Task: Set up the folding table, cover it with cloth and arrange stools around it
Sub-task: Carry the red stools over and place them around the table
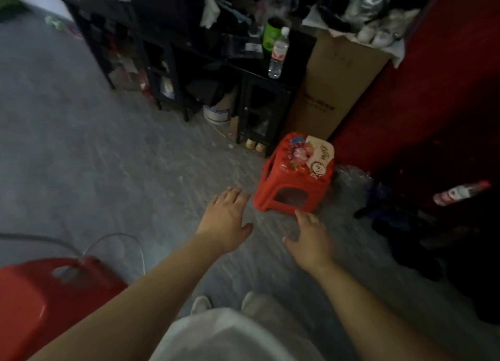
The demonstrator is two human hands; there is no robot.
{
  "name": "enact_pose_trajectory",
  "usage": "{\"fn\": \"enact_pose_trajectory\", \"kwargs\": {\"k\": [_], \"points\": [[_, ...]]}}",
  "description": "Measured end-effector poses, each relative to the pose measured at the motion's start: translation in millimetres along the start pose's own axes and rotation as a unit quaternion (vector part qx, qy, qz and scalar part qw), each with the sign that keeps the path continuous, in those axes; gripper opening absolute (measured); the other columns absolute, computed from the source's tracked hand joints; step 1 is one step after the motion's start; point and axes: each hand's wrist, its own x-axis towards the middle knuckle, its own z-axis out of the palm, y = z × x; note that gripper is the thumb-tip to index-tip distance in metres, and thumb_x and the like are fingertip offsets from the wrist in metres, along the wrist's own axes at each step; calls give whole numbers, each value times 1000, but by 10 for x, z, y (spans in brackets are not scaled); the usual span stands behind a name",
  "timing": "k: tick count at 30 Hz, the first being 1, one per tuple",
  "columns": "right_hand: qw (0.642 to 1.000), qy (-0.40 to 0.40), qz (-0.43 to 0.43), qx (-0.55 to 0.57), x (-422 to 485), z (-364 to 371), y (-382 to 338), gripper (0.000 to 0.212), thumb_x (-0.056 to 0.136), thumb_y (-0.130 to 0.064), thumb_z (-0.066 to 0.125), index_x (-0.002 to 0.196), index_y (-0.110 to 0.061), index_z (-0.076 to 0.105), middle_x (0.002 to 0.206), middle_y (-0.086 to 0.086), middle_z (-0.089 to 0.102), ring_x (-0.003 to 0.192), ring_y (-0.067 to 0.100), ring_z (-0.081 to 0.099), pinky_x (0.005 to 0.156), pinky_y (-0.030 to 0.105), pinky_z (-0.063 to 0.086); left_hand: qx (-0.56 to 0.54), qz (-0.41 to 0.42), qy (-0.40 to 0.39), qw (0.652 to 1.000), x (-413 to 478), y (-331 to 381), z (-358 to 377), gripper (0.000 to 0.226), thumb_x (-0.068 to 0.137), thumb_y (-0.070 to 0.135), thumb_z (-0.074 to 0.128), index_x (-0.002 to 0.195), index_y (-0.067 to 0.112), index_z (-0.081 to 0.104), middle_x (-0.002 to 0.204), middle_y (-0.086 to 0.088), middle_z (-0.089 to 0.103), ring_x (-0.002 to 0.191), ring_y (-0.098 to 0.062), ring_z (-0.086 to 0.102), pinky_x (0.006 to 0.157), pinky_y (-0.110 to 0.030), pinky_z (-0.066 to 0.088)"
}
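A small red plastic stool (296, 176) with a flowered top stands on the grey floor, right of centre, beside a cardboard box. My left hand (226, 221) is stretched out with spread fingers just left of the stool, holding nothing. My right hand (308, 237) reaches toward the stool's near edge, fingers relaxed, fingertips close to its lower rim; I cannot tell if they touch. A second red stool or seat (46, 298) fills the lower left corner. No folding table or cloth shows.
A black cabinet (254, 109) with bottles (278, 53) on top stands behind the stool. A tall cardboard box (332, 90) and a red wall or door (433, 71) rise at right. Dark clutter and a bottle (460, 193) lie at right. A cable (116, 239) loops at left.
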Motion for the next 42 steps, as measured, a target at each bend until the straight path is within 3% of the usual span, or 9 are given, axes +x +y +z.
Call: {"fn": "enact_pose_trajectory", "kwargs": {"k": [14,21,25,33,42], "points": [[999,-25,13,-43,1875,-548,988,78,90,-42,65,156,-21,29,158,3,31,138,28,37,111,45,40,27,-3,-78,997,2127,683,231,78,90,43,66,156,24,30,164,-4,27,152,-25,23,121,-39,21],[994,-29,12,-105,2785,-883,1192,77,92,-40,61,157,-20,25,157,6,29,144,31,28,112,51,39,13,-28,-93,995,3063,800,153,71,91,42,64,154,23,35,162,-4,31,151,-25,23,121,-41,21],[990,-45,50,-124,3269,-960,1234,77,91,-39,62,155,-22,24,157,10,30,141,35,32,110,54,39,17,-34,-115,993,3681,743,238,73,88,42,66,152,21,36,158,-6,36,149,-28,26,120,-45,26],[988,-49,129,-74,4173,-913,1329,69,89,-38,61,150,-24,31,151,8,37,138,33,37,105,57,43,46,-28,-142,988,4845,682,501,83,87,46,67,155,21,28,160,-8,31,147,-31,28,117,-51,32],[976,-88,200,-2,5415,-221,1937,85,93,-46,58,159,-23,9,163,10,13,148,40,18,107,67,38,31,-147,-150,977,5846,803,1514,87,91,55,61,158,29,11,168,-5,7,154,-37,7,115,-67,29]]}}
